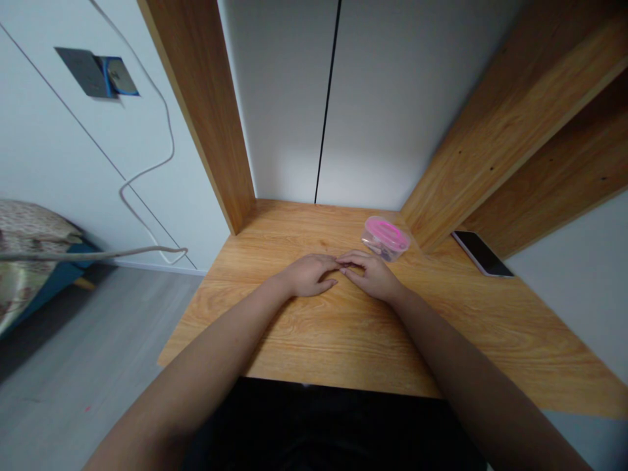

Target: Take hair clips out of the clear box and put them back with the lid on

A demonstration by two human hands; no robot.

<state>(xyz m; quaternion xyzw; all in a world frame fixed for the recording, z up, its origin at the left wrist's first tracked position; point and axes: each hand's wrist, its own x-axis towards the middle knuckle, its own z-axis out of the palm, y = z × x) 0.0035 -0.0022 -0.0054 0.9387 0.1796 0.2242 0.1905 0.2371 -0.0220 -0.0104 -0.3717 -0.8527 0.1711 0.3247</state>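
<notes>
My left hand (309,275) and my right hand (367,275) lie palm down on a light oak-grain wooden desk (294,229), their fingertips touching at the middle. Neither hand shows anything in it. Nearest to my right hand, just beyond its knuckles, stands a small clear plastic box with a pink lid (386,239), with small dark items inside. Farther right, a smartphone (481,254) lies face up with a dark screen near the desk's right side.
Wooden side panels (196,104) and a wooden shelf (520,124) frame the desk against a white wall panel (392,111). A white cable (147,176) hangs from a wall fitting (98,75) at left. A patterned cushion (29,261) and grey floor (88,353) lie left, below the desk edge.
</notes>
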